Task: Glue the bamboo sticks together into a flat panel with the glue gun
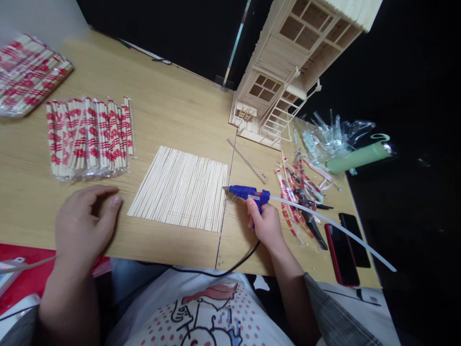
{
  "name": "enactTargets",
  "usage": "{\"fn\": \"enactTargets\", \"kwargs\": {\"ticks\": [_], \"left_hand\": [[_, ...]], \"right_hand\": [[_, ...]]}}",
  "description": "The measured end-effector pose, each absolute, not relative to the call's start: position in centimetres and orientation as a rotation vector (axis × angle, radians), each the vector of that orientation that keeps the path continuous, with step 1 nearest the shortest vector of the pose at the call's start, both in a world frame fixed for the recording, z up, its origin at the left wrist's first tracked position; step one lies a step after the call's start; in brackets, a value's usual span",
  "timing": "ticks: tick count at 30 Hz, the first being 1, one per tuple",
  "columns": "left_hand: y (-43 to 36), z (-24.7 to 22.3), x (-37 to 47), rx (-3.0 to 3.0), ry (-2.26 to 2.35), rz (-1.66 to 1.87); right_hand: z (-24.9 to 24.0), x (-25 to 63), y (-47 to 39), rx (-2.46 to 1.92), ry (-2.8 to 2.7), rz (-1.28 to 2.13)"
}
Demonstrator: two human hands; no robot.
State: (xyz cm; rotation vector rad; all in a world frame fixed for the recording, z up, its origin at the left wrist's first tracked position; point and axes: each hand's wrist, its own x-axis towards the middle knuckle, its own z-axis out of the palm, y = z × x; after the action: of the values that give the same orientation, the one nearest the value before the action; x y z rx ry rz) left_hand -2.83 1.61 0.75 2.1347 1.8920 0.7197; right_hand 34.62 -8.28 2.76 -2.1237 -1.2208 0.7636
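In the head view, my right hand (pixel 265 222) is wrapped round the handle of a blue hot glue gun (pixel 248 193). A long pale glue stick (pixel 334 225) sticks out of its back, and its nozzle is at the right edge of a flat panel of wooden sticks (pixel 183 190) laid side by side. Whether the nozzle touches the panel, I cannot tell. My left hand (pixel 88 218) rests on the table left of the panel, holding nothing, with thumb and forefinger apart. A pack of wrapped chopsticks (pixel 90 137) lies just beyond it.
A wooden stick model house (pixel 284 72) stands at the back right. A clear ruler (pixel 248 161) lies before it. To the right are torn wrappers (pixel 288 202), a green bottle (pixel 360 156), a red phone (pixel 341 254) and a black phone (pixel 355 238). More chopsticks (pixel 32 74) lie far left.
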Motion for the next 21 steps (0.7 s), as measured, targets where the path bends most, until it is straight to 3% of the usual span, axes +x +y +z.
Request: {"fn": "enactTargets", "kwargs": {"ticks": [21], "left_hand": [[1.71, 0.31, -2.79, 2.111, 1.935, 0.700]], "right_hand": [[2.95, 34.81, -8.75, -2.098, -1.149, 0.789]]}}
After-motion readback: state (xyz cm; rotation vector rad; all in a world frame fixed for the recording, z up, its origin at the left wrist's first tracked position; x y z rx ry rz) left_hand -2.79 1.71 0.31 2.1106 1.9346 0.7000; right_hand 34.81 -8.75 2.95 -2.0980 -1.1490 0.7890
